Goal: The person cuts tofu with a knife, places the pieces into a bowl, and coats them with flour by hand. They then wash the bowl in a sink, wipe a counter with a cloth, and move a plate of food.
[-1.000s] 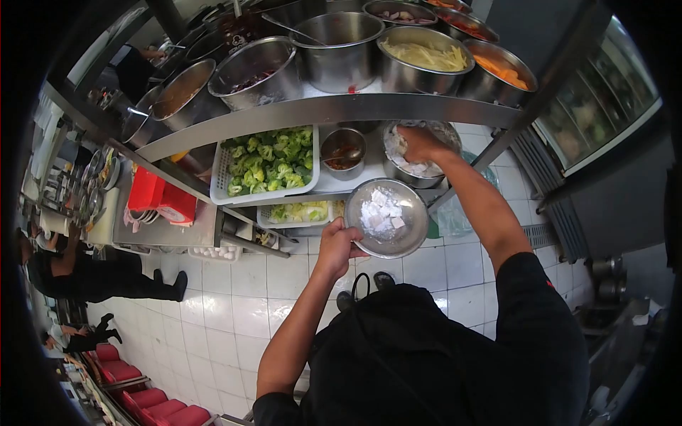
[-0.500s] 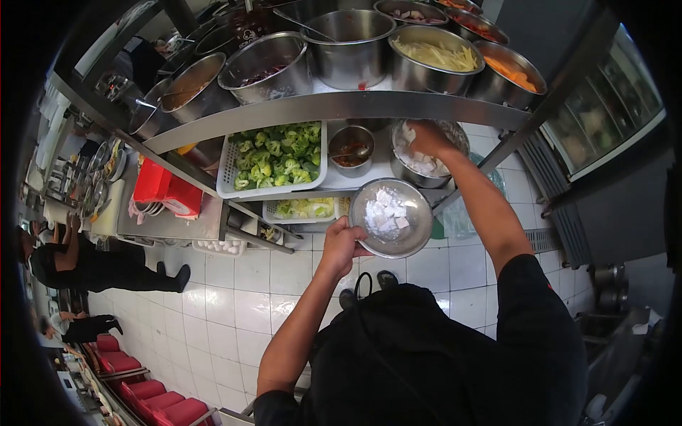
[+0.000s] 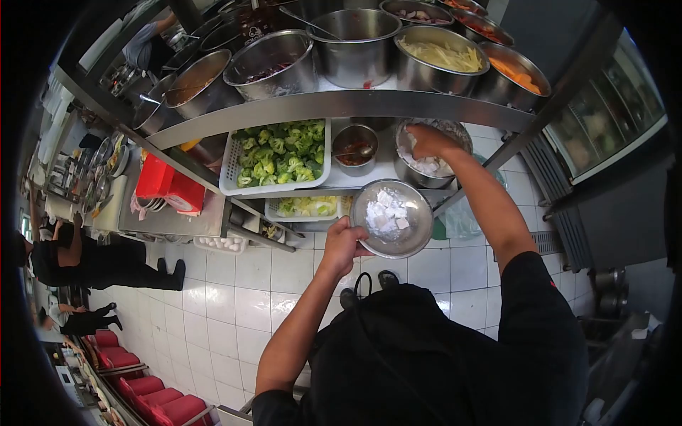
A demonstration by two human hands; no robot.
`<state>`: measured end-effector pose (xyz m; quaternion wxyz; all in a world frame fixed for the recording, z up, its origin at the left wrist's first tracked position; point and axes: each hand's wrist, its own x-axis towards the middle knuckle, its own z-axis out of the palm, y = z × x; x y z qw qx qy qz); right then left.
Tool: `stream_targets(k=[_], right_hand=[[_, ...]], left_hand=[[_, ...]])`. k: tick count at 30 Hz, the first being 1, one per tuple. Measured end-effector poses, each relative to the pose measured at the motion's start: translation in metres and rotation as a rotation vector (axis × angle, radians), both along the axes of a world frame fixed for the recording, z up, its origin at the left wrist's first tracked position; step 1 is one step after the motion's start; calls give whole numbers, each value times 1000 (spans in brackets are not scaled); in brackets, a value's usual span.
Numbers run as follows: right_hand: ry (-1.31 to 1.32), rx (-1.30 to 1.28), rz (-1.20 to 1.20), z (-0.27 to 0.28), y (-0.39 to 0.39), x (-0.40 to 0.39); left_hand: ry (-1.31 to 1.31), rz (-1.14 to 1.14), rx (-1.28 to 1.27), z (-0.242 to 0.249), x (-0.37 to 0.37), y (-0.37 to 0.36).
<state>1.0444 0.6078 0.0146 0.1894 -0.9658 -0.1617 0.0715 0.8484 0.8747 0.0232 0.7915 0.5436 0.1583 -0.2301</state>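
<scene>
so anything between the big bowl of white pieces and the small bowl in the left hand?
Nothing visible. The right hand is in the big bowl; the small bowl, held by the left hand, sits just below it, open-topped.

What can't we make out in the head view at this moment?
- Right hand: fingers buried in the steel bowl of white pieces; a grip can't be confirmed.
- That bowl's far side: hidden by the upper shelf edge.
- Small bowl with a spoon: its reddish contents are too small to identify.
- Left hand: holds the round bowl by its rim; fingers under it are hidden.
</scene>
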Motion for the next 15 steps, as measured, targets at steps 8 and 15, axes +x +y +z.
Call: stream_targets(k=[8, 15], right_hand=[[171, -135, 70, 12, 6, -7], [-46, -66, -16, 2, -7, 6]], left_hand=[[8, -44, 17, 0, 1, -3], [10, -105, 32, 5, 3, -11]])
